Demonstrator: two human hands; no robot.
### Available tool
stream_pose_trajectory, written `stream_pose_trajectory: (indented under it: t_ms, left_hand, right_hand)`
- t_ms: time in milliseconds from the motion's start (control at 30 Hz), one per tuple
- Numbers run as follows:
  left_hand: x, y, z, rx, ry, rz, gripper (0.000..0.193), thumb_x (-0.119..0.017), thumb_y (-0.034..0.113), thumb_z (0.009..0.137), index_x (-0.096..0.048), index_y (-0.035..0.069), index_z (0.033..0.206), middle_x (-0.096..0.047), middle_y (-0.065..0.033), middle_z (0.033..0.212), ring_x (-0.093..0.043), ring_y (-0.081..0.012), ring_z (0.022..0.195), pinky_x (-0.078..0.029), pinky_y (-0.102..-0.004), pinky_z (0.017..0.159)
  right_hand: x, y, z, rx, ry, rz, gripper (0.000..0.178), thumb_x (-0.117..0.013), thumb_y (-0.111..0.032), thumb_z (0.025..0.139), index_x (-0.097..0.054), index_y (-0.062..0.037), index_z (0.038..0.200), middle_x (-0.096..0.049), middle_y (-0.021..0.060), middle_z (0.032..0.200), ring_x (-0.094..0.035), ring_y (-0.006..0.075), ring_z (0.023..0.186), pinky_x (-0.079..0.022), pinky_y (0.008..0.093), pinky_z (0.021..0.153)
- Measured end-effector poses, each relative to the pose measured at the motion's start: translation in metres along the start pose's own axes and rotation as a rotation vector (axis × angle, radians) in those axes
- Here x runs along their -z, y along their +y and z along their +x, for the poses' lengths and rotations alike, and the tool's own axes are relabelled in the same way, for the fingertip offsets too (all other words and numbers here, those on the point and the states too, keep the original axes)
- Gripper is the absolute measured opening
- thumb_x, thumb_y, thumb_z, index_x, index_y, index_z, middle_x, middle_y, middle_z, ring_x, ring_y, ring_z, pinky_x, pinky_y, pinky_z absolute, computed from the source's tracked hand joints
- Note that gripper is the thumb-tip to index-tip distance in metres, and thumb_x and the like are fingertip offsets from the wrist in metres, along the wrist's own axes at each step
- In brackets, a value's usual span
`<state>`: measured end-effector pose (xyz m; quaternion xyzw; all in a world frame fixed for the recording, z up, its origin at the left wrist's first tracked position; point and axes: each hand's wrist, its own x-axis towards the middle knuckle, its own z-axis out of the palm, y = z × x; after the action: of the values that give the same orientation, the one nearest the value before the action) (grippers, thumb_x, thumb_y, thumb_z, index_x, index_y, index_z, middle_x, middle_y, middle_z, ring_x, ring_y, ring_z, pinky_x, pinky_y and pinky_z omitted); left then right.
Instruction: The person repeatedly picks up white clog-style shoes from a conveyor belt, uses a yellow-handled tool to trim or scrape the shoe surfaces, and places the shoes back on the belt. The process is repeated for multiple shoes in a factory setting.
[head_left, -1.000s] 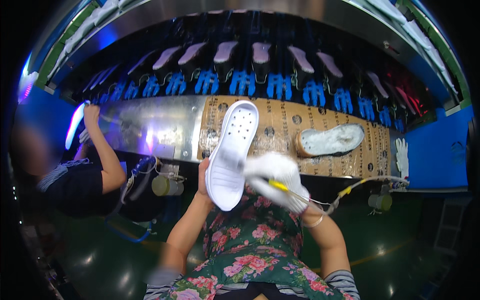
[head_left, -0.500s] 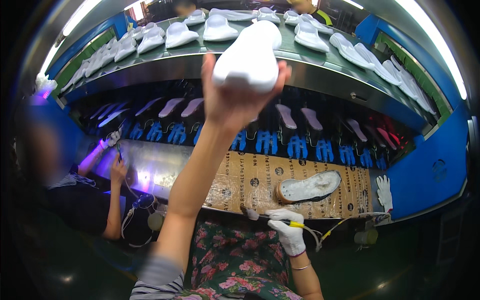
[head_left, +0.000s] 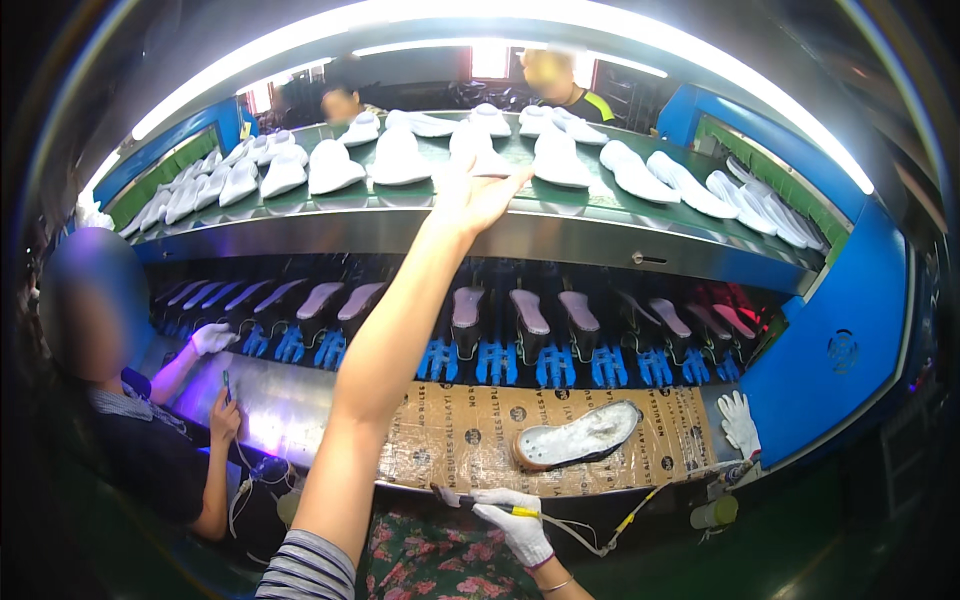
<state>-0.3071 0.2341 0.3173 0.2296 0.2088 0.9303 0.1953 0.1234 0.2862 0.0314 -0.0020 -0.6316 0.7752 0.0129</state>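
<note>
My bare left hand (head_left: 482, 198) reaches up to the near edge of the raised green belt (head_left: 600, 195). Its thumb and fingers are around the near end of a white shoe sole (head_left: 478, 148), which stands among other white soles. My right hand (head_left: 518, 528), in a white glove, grips a brush (head_left: 462, 500) with a dark tip and a yellow band; a thin hose trails from it. Beyond the brush, a light-brown sole-shaped piece (head_left: 580, 438) with a whitish inner face lies on the taped cardboard (head_left: 440, 430).
Several white soles (head_left: 285, 172) line the belt. Below it, blue clamps (head_left: 497, 362) and purplish foot-shaped forms (head_left: 467, 305) stand in a row. A spare white glove (head_left: 738, 424) lies at right. At left, a co-worker's gloved hand (head_left: 212, 339) is near the metal bench.
My left hand has moved away from me with the white sole, bringing it over to the belt. The view has tilted up. My right hand still holds the brush near the cardboard's front edge.
</note>
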Motion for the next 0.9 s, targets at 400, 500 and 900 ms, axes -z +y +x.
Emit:
stream_pose_trajectory:
  t_ms: [400, 500, 900]
  left_hand:
    - [0.031, 0.166, -0.038, -0.056, 0.454, 2.768, 0.069, -0.066, 0.073, 0.085, -0.077, 0.015, 0.122, -0.077, -0.0183, 0.116, -0.071, -0.0373, 0.113, -0.044, -0.0651, 0.102]
    - [0.061, 0.198, -0.050, -0.100, 0.521, 2.802, 0.065, -0.065, 0.071, 0.087, -0.078, 0.015, 0.118, -0.078, -0.0134, 0.114, -0.072, -0.0354, 0.111, -0.041, -0.0720, 0.100]
    - [0.090, 0.276, -0.136, -0.771, 0.230, 2.486, 0.031, -0.084, 0.032, 0.080, -0.078, 0.006, 0.097, -0.073, -0.0149, 0.102, -0.065, -0.0320, 0.098, -0.049, -0.0484, 0.093]
  right_hand:
    - [-0.018, 0.019, 0.003, -0.006, -0.061, -0.021, 0.018, -0.080, -0.003, 0.089, -0.080, 0.0030, 0.106, -0.079, 0.0116, 0.109, -0.072, 0.0163, 0.099, -0.057, 0.0300, 0.091]
    - [-0.015, 0.023, 0.006, -0.055, -0.047, -0.016, 0.018, -0.081, -0.003, 0.089, -0.080, 0.0026, 0.106, -0.079, 0.0108, 0.108, -0.072, 0.0160, 0.099, -0.057, 0.0298, 0.091]
    - [-0.020, 0.006, 0.019, -0.109, -0.015, 0.028, 0.016, -0.079, -0.003, 0.089, -0.080, 0.0026, 0.104, -0.079, 0.0124, 0.111, -0.072, 0.0167, 0.104, -0.056, 0.0310, 0.096]
